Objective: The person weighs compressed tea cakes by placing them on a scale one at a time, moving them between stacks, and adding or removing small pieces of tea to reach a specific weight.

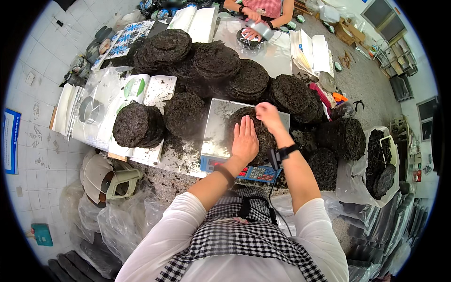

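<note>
A round dark disc of dried seaweed (266,141) lies on the steel pan of a blue electronic scale (220,130). My left hand (245,141) rests flat on the disc's left part, fingers straight and close together. Over the disc's upper right edge is my right hand (268,114), its fingers curled; whether they pinch a bit of seaweed cannot be told. Stacks of like discs stand around the scale: one (185,114) just left of it, another (135,125) farther left, several behind, and more (341,137) to the right. Red digits glow on the scale's front panel.
Across the table a co-worker (264,8) handles a metal tool (260,29) over a wrapped round pack (248,38). Stacks of printed sheets (312,51) flank that spot. A metal ring (90,109) lies at left. A lined tub (394,155) with seaweed stands right, a chair (123,181) lower left.
</note>
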Demonstrator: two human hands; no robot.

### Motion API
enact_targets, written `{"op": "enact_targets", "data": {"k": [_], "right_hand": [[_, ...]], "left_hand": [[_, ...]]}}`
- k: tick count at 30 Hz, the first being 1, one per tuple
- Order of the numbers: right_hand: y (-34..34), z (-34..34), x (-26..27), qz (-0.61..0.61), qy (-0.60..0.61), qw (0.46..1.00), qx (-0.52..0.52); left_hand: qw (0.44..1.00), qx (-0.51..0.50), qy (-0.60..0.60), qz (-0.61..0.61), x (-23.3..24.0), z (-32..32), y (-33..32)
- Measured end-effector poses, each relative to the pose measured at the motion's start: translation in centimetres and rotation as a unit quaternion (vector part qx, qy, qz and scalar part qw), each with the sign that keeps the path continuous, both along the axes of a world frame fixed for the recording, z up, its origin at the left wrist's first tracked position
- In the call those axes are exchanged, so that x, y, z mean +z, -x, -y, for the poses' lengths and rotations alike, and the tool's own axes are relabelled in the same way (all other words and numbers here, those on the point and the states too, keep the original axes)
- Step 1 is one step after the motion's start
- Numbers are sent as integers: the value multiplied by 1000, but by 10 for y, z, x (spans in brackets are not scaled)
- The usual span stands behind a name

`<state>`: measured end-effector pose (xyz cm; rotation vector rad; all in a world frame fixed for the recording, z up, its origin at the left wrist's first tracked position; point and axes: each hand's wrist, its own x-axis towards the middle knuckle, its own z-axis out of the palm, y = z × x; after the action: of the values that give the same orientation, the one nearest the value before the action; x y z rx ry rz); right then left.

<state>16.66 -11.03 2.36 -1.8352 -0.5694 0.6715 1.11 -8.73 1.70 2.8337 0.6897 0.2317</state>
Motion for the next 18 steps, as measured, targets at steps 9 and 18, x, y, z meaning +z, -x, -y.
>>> {"op": "enact_targets", "data": {"k": [9, 18], "right_hand": [[-68, 159, 86, -161, -248, 943, -151], [-339, 357, 132, 171, -17, 925, -338]], "left_hand": [[995, 8, -21, 94, -18, -1, -6], [990, -69, 87, 87, 42, -11, -6]]}}
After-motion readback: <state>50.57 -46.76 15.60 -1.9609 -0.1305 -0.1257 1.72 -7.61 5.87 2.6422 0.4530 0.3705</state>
